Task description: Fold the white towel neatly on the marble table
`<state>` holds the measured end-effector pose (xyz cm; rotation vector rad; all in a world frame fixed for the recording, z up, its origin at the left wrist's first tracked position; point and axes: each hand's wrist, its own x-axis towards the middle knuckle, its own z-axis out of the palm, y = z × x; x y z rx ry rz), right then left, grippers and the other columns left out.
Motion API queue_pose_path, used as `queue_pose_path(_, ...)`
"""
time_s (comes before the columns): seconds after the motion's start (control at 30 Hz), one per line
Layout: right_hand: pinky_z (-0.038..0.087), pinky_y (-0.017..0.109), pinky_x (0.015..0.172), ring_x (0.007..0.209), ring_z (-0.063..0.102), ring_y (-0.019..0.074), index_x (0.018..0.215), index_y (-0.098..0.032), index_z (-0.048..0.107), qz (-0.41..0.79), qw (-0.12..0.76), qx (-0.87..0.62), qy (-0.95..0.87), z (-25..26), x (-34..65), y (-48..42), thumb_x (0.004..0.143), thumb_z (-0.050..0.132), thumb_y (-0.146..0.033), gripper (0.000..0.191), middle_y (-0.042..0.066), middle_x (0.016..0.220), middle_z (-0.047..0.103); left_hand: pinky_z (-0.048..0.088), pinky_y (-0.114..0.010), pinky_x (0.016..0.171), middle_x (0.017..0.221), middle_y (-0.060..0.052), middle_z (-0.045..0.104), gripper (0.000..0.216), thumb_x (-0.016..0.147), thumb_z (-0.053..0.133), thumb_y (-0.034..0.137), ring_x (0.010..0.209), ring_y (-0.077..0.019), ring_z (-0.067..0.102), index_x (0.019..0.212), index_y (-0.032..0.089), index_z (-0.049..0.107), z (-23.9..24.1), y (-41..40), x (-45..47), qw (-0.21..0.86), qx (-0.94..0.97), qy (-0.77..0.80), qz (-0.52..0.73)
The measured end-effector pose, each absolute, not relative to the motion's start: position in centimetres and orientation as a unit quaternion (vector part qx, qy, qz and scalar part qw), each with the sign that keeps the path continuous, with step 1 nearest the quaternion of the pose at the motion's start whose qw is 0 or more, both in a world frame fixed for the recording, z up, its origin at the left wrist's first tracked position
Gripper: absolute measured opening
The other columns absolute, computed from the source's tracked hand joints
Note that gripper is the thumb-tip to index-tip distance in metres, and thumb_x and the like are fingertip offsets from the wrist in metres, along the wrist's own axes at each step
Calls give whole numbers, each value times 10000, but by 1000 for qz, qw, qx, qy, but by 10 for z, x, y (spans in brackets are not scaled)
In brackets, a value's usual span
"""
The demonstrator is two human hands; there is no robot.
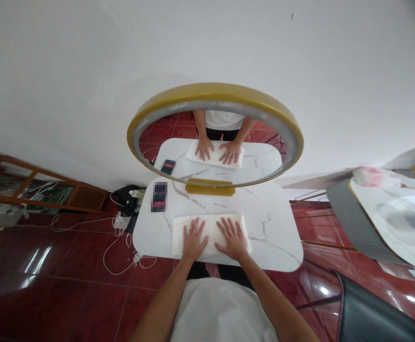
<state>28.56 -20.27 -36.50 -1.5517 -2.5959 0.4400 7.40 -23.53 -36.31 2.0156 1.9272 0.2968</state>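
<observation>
A folded white towel lies near the front edge of a white marble table. My left hand rests flat on the towel's left half, fingers spread. On the right half lies my right hand, also flat and open. Neither hand grips anything. A round gold-framed mirror stands at the table's far edge and reflects both hands on the towel.
A phone lies on the table's far left. Cables and a dark bag sit on the red tiled floor to the left. A second marble table and a dark chair stand to the right.
</observation>
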Motion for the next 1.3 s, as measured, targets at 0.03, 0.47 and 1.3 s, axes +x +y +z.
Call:
queue_pose_path(0.03, 36, 523, 1127, 1412, 67, 294, 1479, -271, 116, 142, 42, -510, -848, -365, 285, -203, 788, 501, -576, 848, 18, 1549, 91, 69, -532, 1128, 1526, -36, 240, 604, 872, 487, 376, 1412, -263, 155, 1435, 327, 276, -364, -235, 74, 166, 707, 678, 109)
queue_pose_path(0.47, 35, 565, 1113, 1409, 52, 328, 1484, -261, 91, 137, 38, -551, -822, -368, 265, -175, 792, 501, -539, 851, 31, 1550, 59, 21, -535, 1136, 1514, -14, 261, 637, 839, 532, 355, 1406, -280, 176, 1429, 336, 294, -362, -186, 59, 155, 736, 650, 114)
queue_pose_path(1.3, 81, 539, 1122, 1407, 103, 305, 1483, -248, 115, 85, 68, -559, -822, -369, 253, -155, 818, 487, -510, 806, 41, 1545, 117, 332, -396, 1046, 1231, -130, 527, 600, 691, 684, 349, 1217, -264, 457, 1231, 162, 502, -373, -141, 75, 338, 345, 751, 450)
